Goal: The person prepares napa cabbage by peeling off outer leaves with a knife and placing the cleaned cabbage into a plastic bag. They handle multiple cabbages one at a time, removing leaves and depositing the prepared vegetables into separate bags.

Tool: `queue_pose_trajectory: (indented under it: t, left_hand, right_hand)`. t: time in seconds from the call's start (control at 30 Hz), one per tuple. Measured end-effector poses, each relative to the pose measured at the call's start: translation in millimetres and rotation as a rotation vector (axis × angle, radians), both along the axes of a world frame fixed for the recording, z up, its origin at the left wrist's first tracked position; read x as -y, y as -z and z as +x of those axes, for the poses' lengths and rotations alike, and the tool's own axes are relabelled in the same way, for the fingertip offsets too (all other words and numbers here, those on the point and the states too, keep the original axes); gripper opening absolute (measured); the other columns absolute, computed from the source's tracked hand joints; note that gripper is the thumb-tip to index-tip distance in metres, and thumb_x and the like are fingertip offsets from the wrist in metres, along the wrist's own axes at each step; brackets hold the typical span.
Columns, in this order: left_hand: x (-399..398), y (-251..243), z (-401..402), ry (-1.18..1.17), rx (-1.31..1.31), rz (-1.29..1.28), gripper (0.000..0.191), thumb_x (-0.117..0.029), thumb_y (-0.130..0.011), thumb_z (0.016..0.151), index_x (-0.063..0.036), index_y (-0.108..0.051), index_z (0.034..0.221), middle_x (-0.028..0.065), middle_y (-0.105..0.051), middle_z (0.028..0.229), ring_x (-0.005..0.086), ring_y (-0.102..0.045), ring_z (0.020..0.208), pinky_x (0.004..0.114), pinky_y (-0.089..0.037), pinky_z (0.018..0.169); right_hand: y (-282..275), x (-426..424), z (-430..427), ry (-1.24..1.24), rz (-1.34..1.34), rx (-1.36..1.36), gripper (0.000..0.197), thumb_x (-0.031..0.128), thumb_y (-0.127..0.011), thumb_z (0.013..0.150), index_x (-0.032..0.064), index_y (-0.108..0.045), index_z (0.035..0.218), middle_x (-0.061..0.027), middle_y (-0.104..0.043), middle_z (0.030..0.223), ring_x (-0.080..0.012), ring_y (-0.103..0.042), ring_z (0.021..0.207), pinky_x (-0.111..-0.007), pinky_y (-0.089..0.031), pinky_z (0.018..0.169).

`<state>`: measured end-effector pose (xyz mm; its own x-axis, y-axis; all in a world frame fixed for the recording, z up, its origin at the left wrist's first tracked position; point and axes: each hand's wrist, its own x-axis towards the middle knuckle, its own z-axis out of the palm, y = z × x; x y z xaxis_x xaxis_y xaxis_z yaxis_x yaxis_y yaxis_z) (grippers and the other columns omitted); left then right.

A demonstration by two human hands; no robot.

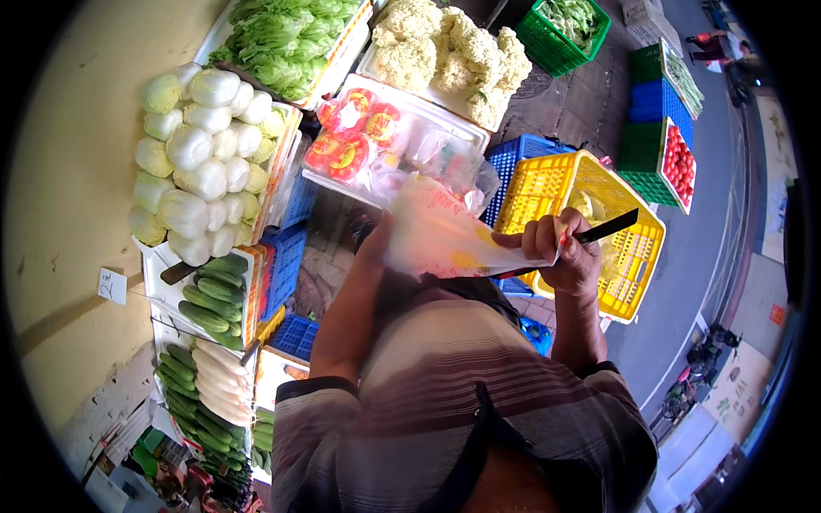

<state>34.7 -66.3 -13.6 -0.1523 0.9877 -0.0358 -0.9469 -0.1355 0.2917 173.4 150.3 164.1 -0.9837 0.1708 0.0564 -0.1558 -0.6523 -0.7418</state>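
A thin translucent plastic bag (442,234) with red and yellow print is spread between my hands in front of my waist. My right hand (567,253) grips its gathered right corner. The same fist holds a flat black tool (609,226) with a slanted end, perhaps a knife, pointing out to the right. At the bag's left side is my left hand (383,234); its fingers are hidden by the plastic, so I cannot tell whether they are closed on it. Just beyond the bag, a white foam box (321,176) holds red-and-yellow wrapped bundles (346,154) and clear plastic bags (442,151).
Napa cabbages (205,154) are piled at left, with cucumbers (215,295) and white radishes (221,381) nearer. Lettuce (282,45) and cauliflower (442,51) stand ahead. A yellow crate (625,276) is close by my right hand. Farther right, crates hold red produce (678,163) beside a road (673,276).
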Motion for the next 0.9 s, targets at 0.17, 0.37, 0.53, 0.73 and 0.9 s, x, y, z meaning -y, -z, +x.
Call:
queue_pose_trajectory:
  t: [0.17,0.37,0.53,0.73,0.9]
  left_hand:
    - [-0.1,-6.2,-7.5,0.086,-0.891,0.026,0.104,-0.071,-0.056,0.076,-0.0085,-0.019,0.15,0.0148,-0.033,0.149,0.0316,-0.038,0.135,0.048,-0.034,0.11]
    - [21.8,57.4,4.2,-0.047,-0.172,-0.254,0.087,-0.061,-0.054,0.086,-0.0088,-0.024,0.148,0.0138,-0.038,0.147,0.0294,-0.043,0.132,0.048,-0.039,0.106]
    - [49.7,86.0,-1.8,-0.239,0.282,-0.31,0.065,-0.048,-0.058,0.09,-0.0098,-0.041,0.14,0.0131,-0.052,0.135,0.0313,-0.053,0.121,0.049,-0.044,0.101]
    - [29.5,53.5,-8.3,-0.456,-0.044,-0.71,0.035,-0.021,-0.059,0.093,-0.0046,-0.053,0.123,0.0061,-0.063,0.109,0.0168,-0.063,0.094,0.034,-0.053,0.08]
    - [-2.2,48.8,-4.7,-0.418,-0.141,-0.678,0.041,-0.025,-0.059,0.093,-0.001,-0.051,0.125,0.0098,-0.063,0.111,0.0195,-0.064,0.097,0.037,-0.053,0.083]
  right_hand:
    - [-11.0,-1.6,4.9,-0.063,-0.042,-0.032,0.015,0.022,-0.06,0.092,0.0114,-0.051,0.087,-0.0061,-0.051,0.069,-0.0209,-0.049,0.068,-0.064,-0.041,0.094]
    - [8.3,-55.9,15.5,0.3,0.064,0.047,0.013,0.024,-0.055,0.096,0.0124,-0.049,0.092,-0.0043,-0.047,0.071,-0.02,-0.048,0.066,-0.062,-0.045,0.092]
    - [105.3,-106.4,17.6,0.699,0.568,0.818,0.019,0.024,-0.054,0.097,0.0054,-0.058,0.098,-0.0044,-0.058,0.078,-0.0129,-0.053,0.07,-0.033,-0.049,0.075]
    - [171.4,-63.5,4.5,0.799,0.804,0.743,0.021,0.015,-0.055,0.095,-0.0026,-0.063,0.102,-0.0068,-0.064,0.086,-0.0139,-0.058,0.075,-0.03,-0.048,0.069]
    - [155.1,36.7,-37.1,0.08,0.721,0.68,0.029,0.019,-0.06,0.094,-0.0034,-0.059,0.112,-0.0054,-0.063,0.077,-0.0105,-0.059,0.066,-0.026,-0.048,0.061]
